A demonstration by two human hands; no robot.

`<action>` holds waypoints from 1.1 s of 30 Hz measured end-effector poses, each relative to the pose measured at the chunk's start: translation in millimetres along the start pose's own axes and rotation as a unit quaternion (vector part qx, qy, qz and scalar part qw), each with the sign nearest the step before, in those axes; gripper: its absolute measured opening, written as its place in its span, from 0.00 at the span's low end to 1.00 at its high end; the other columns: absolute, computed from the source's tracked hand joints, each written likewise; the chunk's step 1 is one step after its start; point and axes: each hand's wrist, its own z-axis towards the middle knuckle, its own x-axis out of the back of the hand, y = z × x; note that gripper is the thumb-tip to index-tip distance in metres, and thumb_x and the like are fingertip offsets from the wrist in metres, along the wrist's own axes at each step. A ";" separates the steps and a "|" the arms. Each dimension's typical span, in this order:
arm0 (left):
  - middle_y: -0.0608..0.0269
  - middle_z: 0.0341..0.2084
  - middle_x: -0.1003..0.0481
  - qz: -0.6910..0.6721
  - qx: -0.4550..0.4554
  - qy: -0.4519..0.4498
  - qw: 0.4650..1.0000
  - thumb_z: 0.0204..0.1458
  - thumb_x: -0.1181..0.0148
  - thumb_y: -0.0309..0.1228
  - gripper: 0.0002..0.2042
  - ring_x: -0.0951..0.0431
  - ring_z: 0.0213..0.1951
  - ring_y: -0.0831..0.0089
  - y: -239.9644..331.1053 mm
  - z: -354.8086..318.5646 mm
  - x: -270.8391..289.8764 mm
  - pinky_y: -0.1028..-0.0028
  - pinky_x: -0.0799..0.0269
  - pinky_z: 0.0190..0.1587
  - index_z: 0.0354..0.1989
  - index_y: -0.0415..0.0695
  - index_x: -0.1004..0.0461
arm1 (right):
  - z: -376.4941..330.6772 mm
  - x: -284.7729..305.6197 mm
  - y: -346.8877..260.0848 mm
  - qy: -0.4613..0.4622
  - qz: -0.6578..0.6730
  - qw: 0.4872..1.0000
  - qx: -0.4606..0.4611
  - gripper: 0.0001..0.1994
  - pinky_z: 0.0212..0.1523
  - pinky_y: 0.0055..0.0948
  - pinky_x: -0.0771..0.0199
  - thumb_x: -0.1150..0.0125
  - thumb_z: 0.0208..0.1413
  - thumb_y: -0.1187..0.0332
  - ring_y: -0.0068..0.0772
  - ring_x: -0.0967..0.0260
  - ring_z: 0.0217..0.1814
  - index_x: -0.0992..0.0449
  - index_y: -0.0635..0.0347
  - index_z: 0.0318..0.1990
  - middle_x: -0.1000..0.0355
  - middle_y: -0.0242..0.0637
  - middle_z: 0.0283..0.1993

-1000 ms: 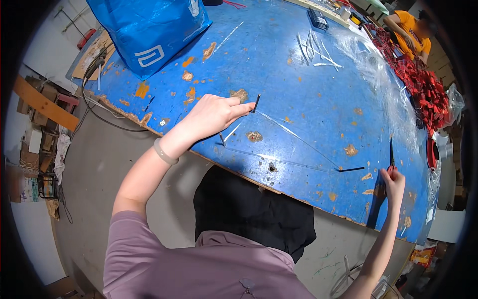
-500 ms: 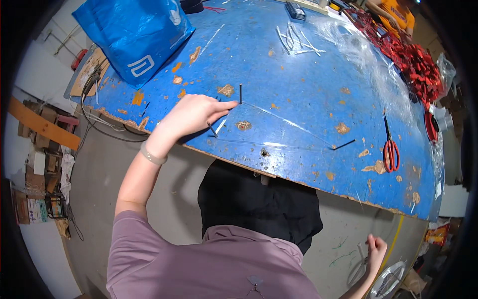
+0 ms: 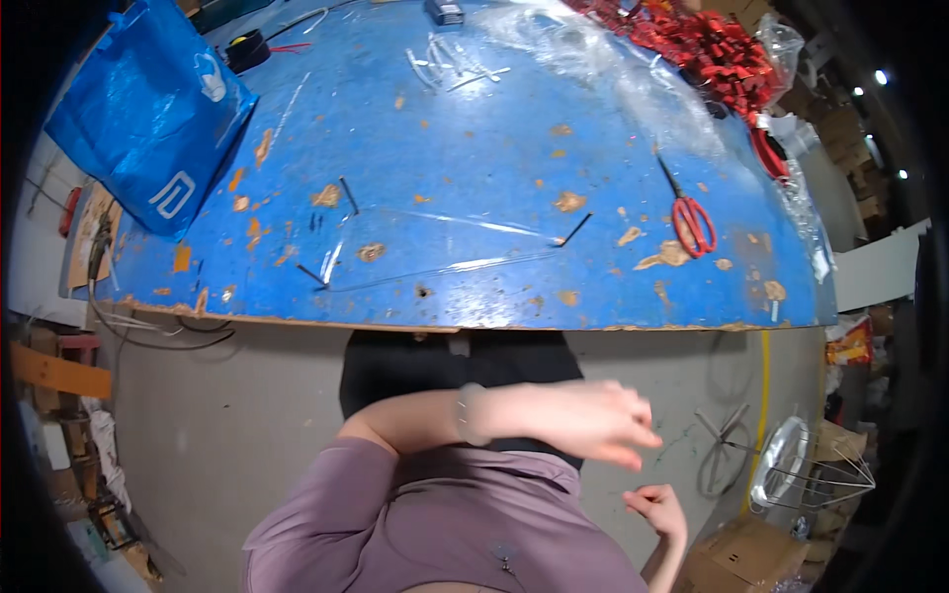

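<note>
Head view, from the left: a blue carrier bag (image 3: pixel 148 128) sits on the far left corner of the blue worktop (image 3: pixel 474 148), whose paint is chipped in many brown patches. Behind the bag lies a black roll of tape (image 3: pixel 245 47). Near the front edge, a clear plastic sheet (image 3: pixel 445 242) lies flat on the worktop, with short black strips at its corners: one at the front left (image 3: pixel 310 274), one further back (image 3: pixel 349 195), one at the right (image 3: pixel 574 228). At the far side rests a small bunch of pale thin sticks (image 3: pixel 450 67). Toward the right, red-handled scissors (image 3: pixel 690 215) lie on the worktop, blades pointing away, well apart from both hands. Crumpled clear film (image 3: pixel 633 84) and a heap of red decorations (image 3: pixel 712 44) fill the far right corner.

Below the worktop edge, in front of the person's body, the left hand (image 3: pixel 583 420) crosses over to the right, fingers stretched out loosely and somewhat blurred, holding nothing; a pale band (image 3: pixel 467 413) circles its wrist. Just below it, the right hand (image 3: pixel 657 506) is loosely curled, and nothing is seen in it. Both hands are off the worktop, well apart from the plastic sheet. At the lower right, on the floor, stand a wire frame (image 3: pixel 801 469) and a cardboard box (image 3: pixel 741 558).
</note>
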 end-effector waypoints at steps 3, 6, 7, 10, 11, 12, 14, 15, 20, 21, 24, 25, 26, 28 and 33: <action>0.48 0.38 0.33 -0.139 0.063 -0.068 0.986 0.49 0.49 0.42 0.29 0.31 0.38 0.56 2.1 21.3 -56.9 0.65 0.35 0.39 0.54 0.34 0.46 | -8.1 -27.4 -34.5 0.011 0.101 0.980 0.171 0.13 0.16 0.18 0.49 0.37 0.43 0.62 0.13 0.46 0.17 0.27 0.65 0.20 0.37 0.23 0.14; 0.50 0.35 0.31 -0.206 0.074 0.057 0.974 0.51 0.50 0.43 0.30 0.29 0.33 0.60 13.9 9.8 -78.3 0.66 0.34 0.34 0.54 0.33 0.49 | -17.0 -25.7 -74.0 0.018 0.057 0.969 0.240 0.12 0.18 0.18 0.46 0.37 0.44 0.64 0.13 0.45 0.19 0.26 0.66 0.22 0.36 0.24 0.15; 0.52 0.33 0.30 -0.286 0.137 0.004 0.948 0.51 0.51 0.42 0.28 0.29 0.32 0.65 15.2 4.5 -75.8 0.69 0.34 0.33 0.53 0.33 0.47 | -15.4 -24.7 -86.8 0.003 -0.027 0.973 0.228 0.10 0.19 0.18 0.44 0.39 0.45 0.67 0.13 0.43 0.20 0.26 0.66 0.24 0.35 0.25 0.17; 0.57 0.28 0.29 -0.324 0.309 -0.166 0.879 0.53 0.53 0.39 0.19 0.32 0.29 0.77 22.4 -18.0 -44.4 0.79 0.36 0.31 0.45 0.34 0.37 | -10.8 -8.6 -114.6 -0.040 -0.105 0.968 0.223 0.06 0.22 0.18 0.41 0.41 0.47 0.71 0.15 0.41 0.22 0.26 0.66 0.26 0.32 0.28 0.19; 0.59 0.26 0.29 -0.385 0.246 -0.114 0.882 0.54 0.54 0.38 0.16 0.31 0.29 0.77 28.0 -28.0 -28.0 0.79 0.37 0.31 0.41 0.36 0.33 | -8.6 -0.5 -119.7 -0.064 -0.092 0.967 0.227 0.06 0.23 0.19 0.40 0.42 0.47 0.72 0.16 0.39 0.22 0.26 0.66 0.26 0.32 0.29 0.20; 0.61 0.24 0.29 -0.444 0.172 -0.065 0.877 0.54 0.55 0.37 0.14 0.31 0.28 0.78 34.6 -39.1 -10.2 0.79 0.37 0.30 0.37 0.38 0.30 | -5.9 8.4 -122.7 -0.093 -0.078 0.965 0.233 0.05 0.24 0.19 0.39 0.43 0.48 0.73 0.18 0.38 0.23 0.26 0.66 0.27 0.31 0.30 0.20; 0.63 0.24 0.28 -0.497 0.214 -0.020 0.840 0.54 0.57 0.32 0.12 0.31 0.28 0.79 46.2 -73.2 30.2 0.79 0.37 0.30 0.33 0.38 0.28 | 1.8 38.1 -127.5 -0.136 -0.077 0.955 0.253 0.05 0.26 0.19 0.38 0.43 0.47 0.73 0.19 0.38 0.24 0.25 0.67 0.27 0.31 0.31 0.21; 0.63 0.26 0.27 -0.480 0.246 -0.032 0.842 0.54 0.56 0.31 0.11 0.30 0.29 0.80 46.5 -94.9 54.0 0.81 0.37 0.30 0.33 0.38 0.28 | 6.5 55.3 -129.7 -0.187 -0.072 0.943 0.266 0.05 0.28 0.19 0.38 0.43 0.47 0.74 0.20 0.37 0.25 0.25 0.67 0.27 0.31 0.32 0.22; 0.57 0.13 0.29 -0.398 0.023 0.314 0.861 0.49 0.49 0.32 0.15 0.34 0.13 0.72 59.6 -197.9 100.6 0.77 0.40 0.16 0.14 0.37 0.31 | 31.4 107.5 -156.1 -0.151 -0.021 0.951 0.269 0.06 0.30 0.19 0.36 0.40 0.45 0.73 0.20 0.36 0.27 0.25 0.68 0.28 0.29 0.33 0.25; 0.56 0.08 0.31 -0.370 -0.048 0.389 0.842 0.48 0.47 0.34 0.19 0.36 0.08 0.71 59.8 -211.3 103.5 0.75 0.42 0.12 0.08 0.38 0.33 | 35.6 108.0 -166.9 -0.131 -0.047 0.960 0.241 0.06 0.30 0.19 0.36 0.40 0.45 0.73 0.20 0.36 0.27 0.25 0.68 0.28 0.29 0.33 0.25; 0.62 0.06 0.35 -0.345 -0.050 0.487 0.801 0.49 0.48 0.35 0.18 0.41 0.07 0.76 62.9 -236.4 119.3 0.79 0.47 0.11 0.10 0.38 0.35 | 53.0 94.7 -212.2 -0.019 -0.122 0.941 0.316 0.08 0.30 0.20 0.36 0.40 0.46 0.70 0.18 0.36 0.28 0.25 0.68 0.27 0.29 0.31 0.25; 0.67 0.04 0.40 -0.350 -0.030 0.487 0.800 0.52 0.52 0.35 0.17 0.46 0.06 0.79 63.9 -239.8 127.8 0.80 0.51 0.09 0.14 0.39 0.36 | 60.3 87.7 -230.4 -0.003 -0.137 0.927 0.348 0.08 0.30 0.19 0.36 0.40 0.46 0.69 0.17 0.36 0.28 0.25 0.68 0.27 0.29 0.30 0.24; 0.71 0.03 0.46 -0.355 -0.008 0.487 0.798 0.55 0.57 0.34 0.16 0.51 0.06 0.82 64.9 -241.5 137.4 0.81 0.55 0.08 0.17 0.39 0.38 | 66.4 81.9 -248.9 0.012 -0.148 0.923 0.354 0.08 0.30 0.19 0.36 0.40 0.46 0.69 0.16 0.36 0.28 0.25 0.67 0.27 0.29 0.29 0.24; 0.73 0.05 0.48 -0.371 0.019 0.509 0.777 0.55 0.56 0.34 0.13 0.50 0.08 0.84 63.9 -239.0 154.9 0.82 0.56 0.10 0.23 0.38 0.37 | 78.7 71.2 -283.4 0.030 -0.165 0.906 0.388 0.08 0.24 0.17 0.42 0.41 0.46 0.68 0.14 0.41 0.24 0.24 0.65 0.26 0.33 0.26 0.20; 0.73 0.09 0.49 -0.419 0.109 0.596 0.676 0.57 0.61 0.33 0.11 0.47 0.13 0.85 56.3 -226.4 193.9 0.85 0.51 0.14 0.31 0.38 0.35 | 107.8 55.4 -345.7 0.021 -0.151 0.901 0.406 0.09 0.18 0.15 0.51 0.42 0.47 0.66 0.12 0.47 0.18 0.24 0.63 0.26 0.38 0.22 0.16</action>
